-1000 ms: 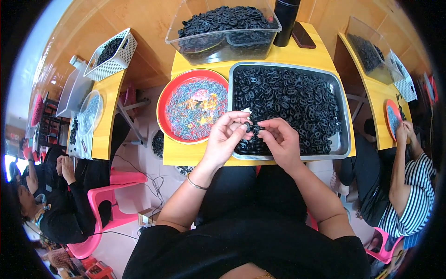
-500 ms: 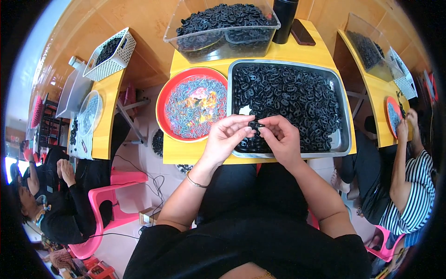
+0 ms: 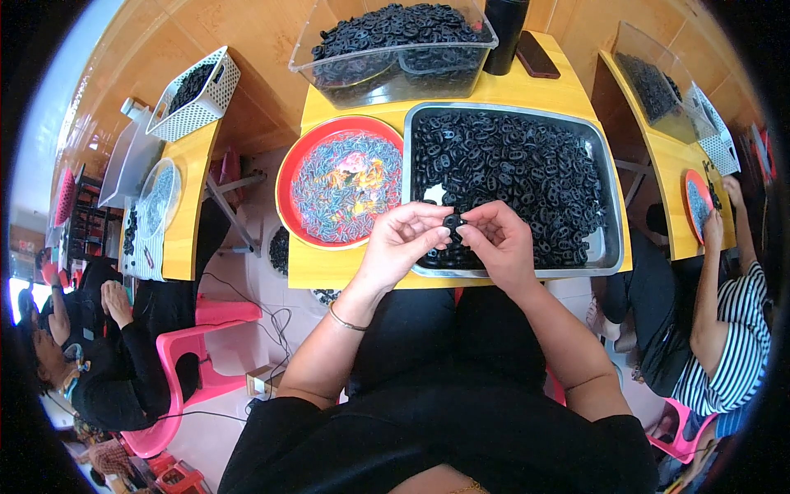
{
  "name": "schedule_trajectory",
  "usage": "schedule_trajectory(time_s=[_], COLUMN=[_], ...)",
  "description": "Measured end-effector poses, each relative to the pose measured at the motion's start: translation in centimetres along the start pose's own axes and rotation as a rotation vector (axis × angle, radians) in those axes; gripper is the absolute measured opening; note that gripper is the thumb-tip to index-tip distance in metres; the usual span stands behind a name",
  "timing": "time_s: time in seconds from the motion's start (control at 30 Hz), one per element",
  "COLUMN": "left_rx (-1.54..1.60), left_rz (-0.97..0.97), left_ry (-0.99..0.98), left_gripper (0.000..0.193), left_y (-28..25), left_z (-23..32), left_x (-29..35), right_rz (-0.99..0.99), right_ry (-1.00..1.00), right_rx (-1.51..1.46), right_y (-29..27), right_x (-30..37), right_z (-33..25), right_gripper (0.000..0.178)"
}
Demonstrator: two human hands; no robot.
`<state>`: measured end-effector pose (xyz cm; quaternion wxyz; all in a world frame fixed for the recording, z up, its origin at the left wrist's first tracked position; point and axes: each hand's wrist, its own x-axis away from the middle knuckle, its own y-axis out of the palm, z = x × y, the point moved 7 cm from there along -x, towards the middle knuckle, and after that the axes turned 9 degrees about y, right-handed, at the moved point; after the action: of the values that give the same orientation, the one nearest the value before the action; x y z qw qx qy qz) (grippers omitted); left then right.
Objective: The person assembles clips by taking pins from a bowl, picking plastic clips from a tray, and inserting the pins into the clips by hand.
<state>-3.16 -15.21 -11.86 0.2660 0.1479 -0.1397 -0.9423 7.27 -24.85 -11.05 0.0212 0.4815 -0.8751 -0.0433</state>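
Note:
Between the fingertips of both hands I hold a small black plastic piece (image 3: 453,221), rounded and with a hole in it. My left hand (image 3: 406,239) pinches it from the left, and my right hand (image 3: 499,245) pinches it from the right. Both hands are over the near edge of a metal tray (image 3: 611,206), which is heaped with similar black plastic pieces (image 3: 510,177). Left of the tray sits a red round dish (image 3: 285,191) full of small, thin greyish metal-looking bits (image 3: 325,198); its flowery bottom shows through.
A clear plastic bin (image 3: 395,95) piled with black pieces stands at the back of the yellow table (image 3: 329,267), with a black cylinder (image 3: 505,33) and a phone (image 3: 536,56) beside it. People sit at yellow tables left and right. A pink chair (image 3: 206,354) and cables are at the left.
The black piece has turned between my fingertips, so its round face and hole now show more. My hands stay nearly in place. The person at the right has moved a hand slightly.

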Motion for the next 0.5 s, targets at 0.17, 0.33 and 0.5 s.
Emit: schedule_trajectory(time_s=[0.17,0.33,0.5], left_rx=[0.003,0.017,0.042], left_rz=[0.002,-0.015,-0.013], left_ry=[-0.035,-0.040,-0.048], left_gripper=[0.025,0.025,0.026], left_y=[0.08,0.07,0.20], left_z=[0.02,-0.12,-0.17], left_x=[0.00,0.07,0.16], right_rz=[-0.019,-0.023,-0.036], right_ry=[0.023,0.015,0.053], right_rx=[-0.019,-0.021,-0.058], right_y=[-0.03,-0.05,-0.11], right_x=[-0.07,-0.04,0.01], right_z=[0.32,0.41,0.49], right_gripper=[0.013,0.012,0.011])
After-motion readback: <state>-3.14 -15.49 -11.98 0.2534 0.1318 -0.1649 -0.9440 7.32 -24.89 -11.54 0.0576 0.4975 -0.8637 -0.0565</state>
